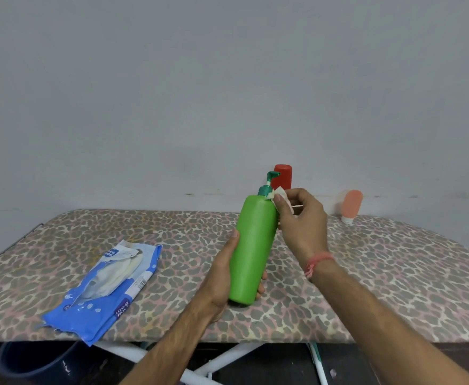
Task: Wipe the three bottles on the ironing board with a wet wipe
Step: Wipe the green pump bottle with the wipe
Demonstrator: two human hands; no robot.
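Here, in the head view, the green pump bottle (255, 251) is lifted off the ironing board (394, 273) and tilted, its pump leaning away to the far right. The left hand (225, 276) grips its lower body, thumb along the left side and fingers curled round behind. The right hand (301, 220) pinches a folded wet wipe (279, 196) between thumb and fingers and presses it against the bottle's shoulder, just under the teal pump collar.

The step in hand looks like wiping the first of the three bottles, at its top. The next move probably calls for drawing the wipe down the body while the left hand turns the bottle, then shifting the grip so the covered lower part gets cleaned too.

Two bottles wait at the far edge of the board: a red one (284, 176), partly hidden behind the pump, and a small peach tube (352, 205) standing on its white cap further right, well apart. The blue wipes pack (108, 290) lies near left, its flap open. Nothing blocks the reach to either bottle; the pump head could snag the wipe.
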